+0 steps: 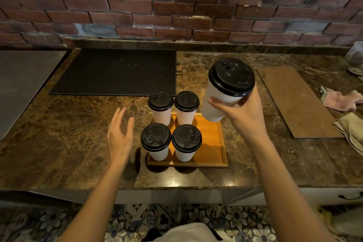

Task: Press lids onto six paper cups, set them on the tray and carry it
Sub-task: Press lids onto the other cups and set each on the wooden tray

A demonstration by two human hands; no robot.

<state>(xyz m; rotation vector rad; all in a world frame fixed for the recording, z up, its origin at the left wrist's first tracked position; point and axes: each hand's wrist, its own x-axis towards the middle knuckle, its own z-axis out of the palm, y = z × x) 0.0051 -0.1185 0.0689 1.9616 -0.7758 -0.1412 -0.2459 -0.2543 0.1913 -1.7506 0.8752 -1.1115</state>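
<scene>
Black lids are on four cups (pixel 186 143), which stand two by two on the left part of the tray (pixel 213 149). A fifth cup (pixel 222 92), also lidded, is tilted in the air above the tray's far right corner. The right grip (pixel 243 116) holds it, fingers curled round its body. The left grip (pixel 119 137) hovers open and holds nothing, just left of the tray. Judged: five lidded, four placed, fifth to set down, sixth not in view, carry not started. The desk (pixel 68 143) is brown marble, with a black mat (pixel 117 72) behind the tray and a wood board (pixel 298 102) and pink cloth (pixel 341 100) to the right. Brick wall (pixel 176 6) behind, patterned tile floor (pixel 176 214) below.
</scene>
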